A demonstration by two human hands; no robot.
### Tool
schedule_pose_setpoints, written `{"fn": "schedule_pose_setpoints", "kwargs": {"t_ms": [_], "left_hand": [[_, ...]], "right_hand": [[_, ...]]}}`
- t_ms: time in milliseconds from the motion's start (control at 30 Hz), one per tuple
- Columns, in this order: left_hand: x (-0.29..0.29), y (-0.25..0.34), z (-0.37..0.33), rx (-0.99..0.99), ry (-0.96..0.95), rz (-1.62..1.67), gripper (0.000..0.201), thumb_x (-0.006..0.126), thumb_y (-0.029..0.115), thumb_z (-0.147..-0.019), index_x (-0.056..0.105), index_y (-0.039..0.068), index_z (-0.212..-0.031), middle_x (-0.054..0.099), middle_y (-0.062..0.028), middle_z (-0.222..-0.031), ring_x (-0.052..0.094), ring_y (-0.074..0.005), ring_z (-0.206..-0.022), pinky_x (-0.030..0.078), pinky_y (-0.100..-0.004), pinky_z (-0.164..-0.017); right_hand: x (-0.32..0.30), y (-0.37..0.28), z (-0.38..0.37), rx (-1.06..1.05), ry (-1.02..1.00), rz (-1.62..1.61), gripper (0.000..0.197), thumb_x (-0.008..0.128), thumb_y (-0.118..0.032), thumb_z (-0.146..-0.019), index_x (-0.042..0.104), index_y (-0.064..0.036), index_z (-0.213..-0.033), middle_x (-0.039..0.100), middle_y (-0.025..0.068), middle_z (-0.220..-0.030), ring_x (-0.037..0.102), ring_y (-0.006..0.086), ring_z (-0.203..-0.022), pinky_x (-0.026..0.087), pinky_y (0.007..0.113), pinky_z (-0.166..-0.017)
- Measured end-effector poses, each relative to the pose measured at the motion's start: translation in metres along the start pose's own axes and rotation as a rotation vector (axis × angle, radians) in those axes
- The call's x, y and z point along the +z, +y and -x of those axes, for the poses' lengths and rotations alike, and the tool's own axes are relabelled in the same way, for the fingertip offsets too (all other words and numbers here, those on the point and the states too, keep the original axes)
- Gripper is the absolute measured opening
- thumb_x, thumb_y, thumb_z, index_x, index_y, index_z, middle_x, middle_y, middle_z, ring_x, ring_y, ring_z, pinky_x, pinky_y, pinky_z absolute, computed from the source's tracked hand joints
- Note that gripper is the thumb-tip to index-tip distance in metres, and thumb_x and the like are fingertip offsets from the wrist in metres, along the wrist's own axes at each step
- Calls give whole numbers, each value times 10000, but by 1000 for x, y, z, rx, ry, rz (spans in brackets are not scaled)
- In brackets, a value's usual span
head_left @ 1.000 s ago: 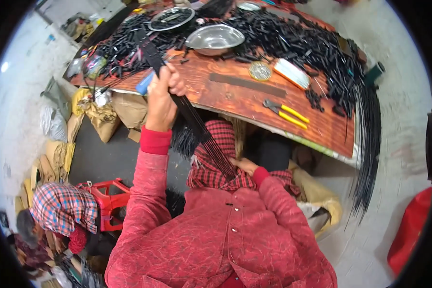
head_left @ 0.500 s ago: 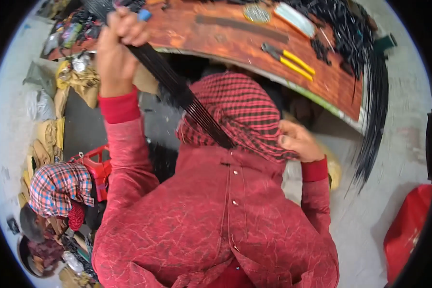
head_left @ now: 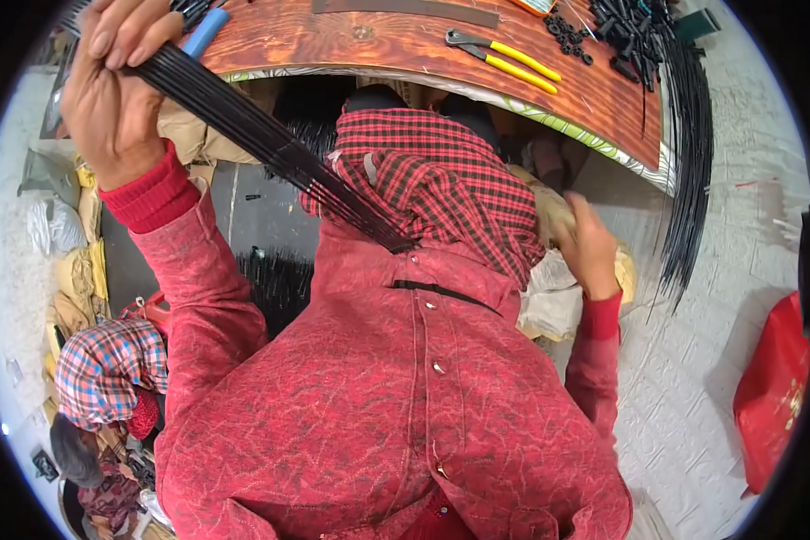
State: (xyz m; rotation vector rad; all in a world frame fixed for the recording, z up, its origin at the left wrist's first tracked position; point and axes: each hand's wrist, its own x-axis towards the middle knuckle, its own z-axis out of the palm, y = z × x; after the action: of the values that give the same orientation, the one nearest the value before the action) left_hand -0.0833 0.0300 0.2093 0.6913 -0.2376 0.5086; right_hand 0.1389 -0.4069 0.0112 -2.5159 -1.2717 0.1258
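My left hand (head_left: 121, 85) is raised at the upper left, its fingers wrapped round a bundle of long, thin black rods (head_left: 279, 148). The bundle slants down to the right, and its lower end rests near my waist. A red-and-black checked cloth (head_left: 459, 171) covers my lap. Just right of the cloth, my right hand (head_left: 592, 245) hovers with its fingers loosely apart and nothing seen in them. Yellow-handled pincers (head_left: 517, 65) lie on the wooden table (head_left: 270, 45) beyond my lap.
A flat dark strip (head_left: 405, 11) and a blue rod (head_left: 207, 34) lie on the table. Small black parts (head_left: 625, 40) heap at its right, where long black rods (head_left: 688, 180) hang over the edge. A person in a plaid shirt (head_left: 108, 369) is at left; a red bag (head_left: 769, 396) stands at right.
My left hand has moved left and outward with the rod bundle. My right hand has let go of the checked cloth's edge and moved slightly right. The cloth lies spread differently on my lap.
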Motion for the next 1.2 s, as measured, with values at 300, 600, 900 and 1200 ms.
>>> {"fn": "schedule_pose_setpoints", "kwargs": {"t_ms": [300,600,900,1200], "left_hand": [[30,25,-13,18,19,6,251,378,91,-1030,425,72,-784,420,-10,-670,384,-113,-592,346,-247,-610],[12,27,-16,94,7,-116,136,483,-46,-911,428,52,-834,409,0,-730,381,-102,-632,342,-249,-615],[-31,-65,-40,58,-10,-328,219,455,256,-1072,498,41,-1065,368,66,-735,327,-38,-611,311,-194,-548],[16,-79,-94,32,-72,-309,252,538,323,-1043,518,74,-1012,389,60,-709,336,-40,-575,307,-200,-522]], "right_hand": [[149,-92,-123,-481,-886,-1078,386,528,-180,-1001,553,-44,-1361,580,88,-1334,600,176,-1108,459,322,-1001],[180,-106,-79,-264,-1243,-842,361,580,-226,-987,621,-2,-1266,687,31,-1111,579,112,-1008,484,308,-906],[129,-44,-97,-140,-917,-1149,394,547,-103,-976,542,28,-1347,628,96,-1266,613,207,-1120,475,342,-1013],[82,-31,-105,118,-778,-1273,349,535,-94,-996,554,54,-1311,659,122,-1173,641,178,-1033,512,299,-919]]}}
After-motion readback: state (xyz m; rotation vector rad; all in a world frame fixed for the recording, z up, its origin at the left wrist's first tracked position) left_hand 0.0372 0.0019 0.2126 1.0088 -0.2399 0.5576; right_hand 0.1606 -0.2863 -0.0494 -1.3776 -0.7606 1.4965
